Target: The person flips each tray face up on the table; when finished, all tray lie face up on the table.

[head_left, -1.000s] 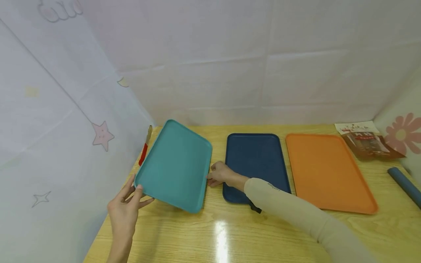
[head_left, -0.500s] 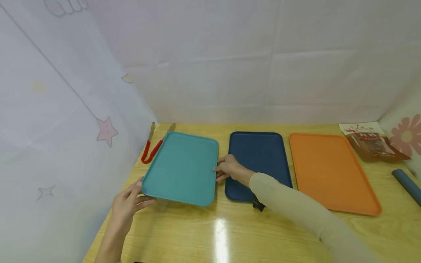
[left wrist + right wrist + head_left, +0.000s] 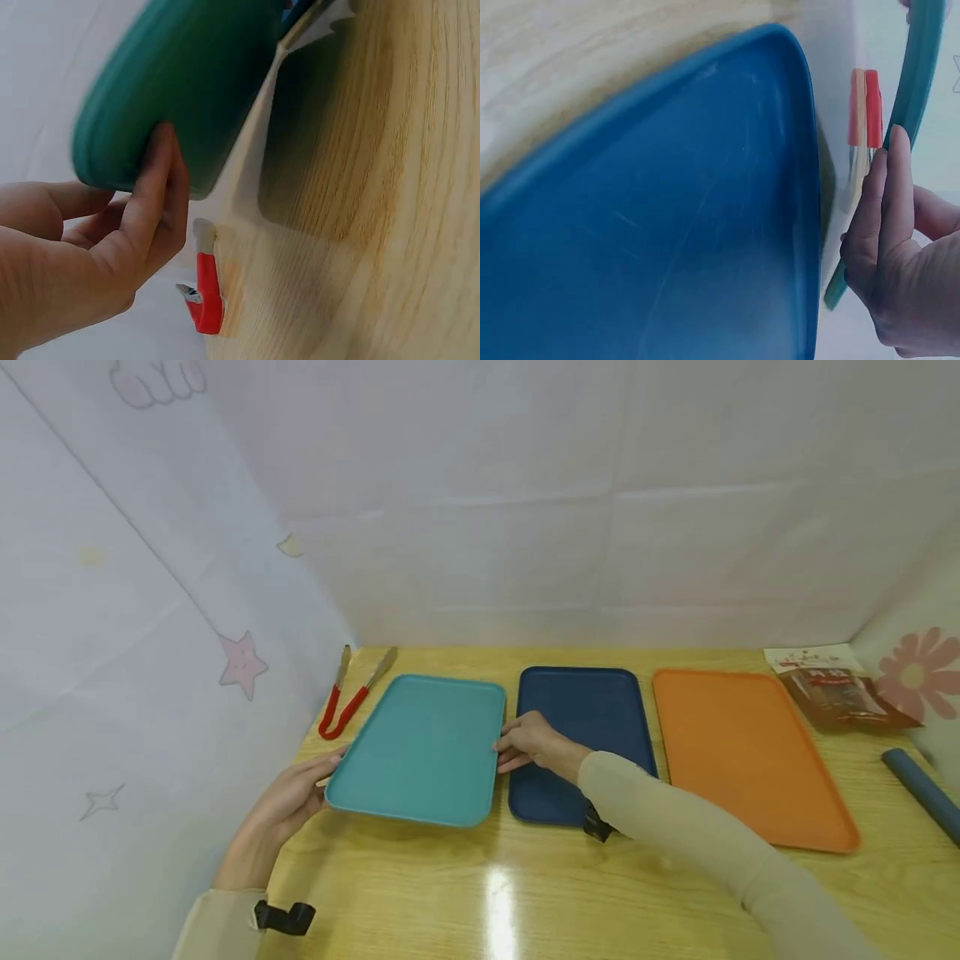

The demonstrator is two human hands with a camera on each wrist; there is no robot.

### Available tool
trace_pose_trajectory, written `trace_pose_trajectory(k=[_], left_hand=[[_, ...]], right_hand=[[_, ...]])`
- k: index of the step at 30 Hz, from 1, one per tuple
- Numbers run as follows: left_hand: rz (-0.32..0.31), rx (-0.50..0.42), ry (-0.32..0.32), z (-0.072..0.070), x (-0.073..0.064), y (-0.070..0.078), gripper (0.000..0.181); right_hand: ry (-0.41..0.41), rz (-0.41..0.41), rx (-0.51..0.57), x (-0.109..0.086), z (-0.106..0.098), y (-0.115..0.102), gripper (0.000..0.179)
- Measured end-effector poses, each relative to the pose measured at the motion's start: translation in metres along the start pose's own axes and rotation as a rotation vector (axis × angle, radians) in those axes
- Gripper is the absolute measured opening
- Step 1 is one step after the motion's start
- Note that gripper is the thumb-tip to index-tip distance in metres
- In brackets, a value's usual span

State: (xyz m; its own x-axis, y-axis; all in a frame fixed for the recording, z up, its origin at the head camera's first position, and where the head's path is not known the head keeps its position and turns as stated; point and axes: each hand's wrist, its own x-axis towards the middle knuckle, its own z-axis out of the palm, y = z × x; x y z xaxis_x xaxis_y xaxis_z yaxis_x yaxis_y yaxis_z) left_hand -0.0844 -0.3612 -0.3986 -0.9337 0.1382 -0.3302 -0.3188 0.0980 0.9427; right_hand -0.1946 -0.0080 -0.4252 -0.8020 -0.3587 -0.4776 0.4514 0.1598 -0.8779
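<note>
A rectangular teal tray (image 3: 420,752) is held just above the wooden table, its shadow showing below it in the left wrist view. At its left side, near the front corner, my left hand (image 3: 296,793) grips the rim, with fingers (image 3: 154,187) against the underside. My right hand (image 3: 531,742) pinches the opposite rim between thumb and fingers, over the left side of a navy tray (image 3: 581,702) lying flat. Red-handled tongs (image 3: 347,714) lie spread behind the teal tray's left edge.
An orange tray (image 3: 750,752) lies right of the navy one. Farther right are a brown food packet (image 3: 836,689) and a dark blue-grey roll (image 3: 922,789). Fabric walls (image 3: 495,527) close off the table's back and sides.
The teal tray has levelled out, turned straighter and come lower and slightly right, uncovering the tongs. My left hand has shifted from the front corner onto the left side; my right hand moved slightly right.
</note>
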Motion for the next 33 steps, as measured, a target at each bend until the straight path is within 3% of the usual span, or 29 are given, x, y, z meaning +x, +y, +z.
trace_pose_trajectory(k=[4,10,16,26,33], left_hand=[[-0.023,0.066,0.012,-0.002,0.015,0.003,0.061],[-0.050,0.095,0.048,-0.005,0.030,0.006,0.062],[-0.086,0.147,0.039,-0.004,0.042,0.004,0.061],[-0.126,0.318,0.031,-0.012,0.069,0.008,0.056],[-0.131,0.405,0.052,-0.015,0.090,0.015,0.053]], right_hand=[[-0.019,-0.016,-0.035,-0.003,-0.001,0.002,0.057],[-0.026,-0.059,-0.070,-0.010,-0.001,0.004,0.055],[-0.021,-0.043,-0.058,-0.013,-0.003,0.004,0.056],[0.035,-0.070,-0.076,-0.002,0.002,-0.008,0.056],[0.053,-0.084,-0.072,0.010,0.007,-0.005,0.054]])
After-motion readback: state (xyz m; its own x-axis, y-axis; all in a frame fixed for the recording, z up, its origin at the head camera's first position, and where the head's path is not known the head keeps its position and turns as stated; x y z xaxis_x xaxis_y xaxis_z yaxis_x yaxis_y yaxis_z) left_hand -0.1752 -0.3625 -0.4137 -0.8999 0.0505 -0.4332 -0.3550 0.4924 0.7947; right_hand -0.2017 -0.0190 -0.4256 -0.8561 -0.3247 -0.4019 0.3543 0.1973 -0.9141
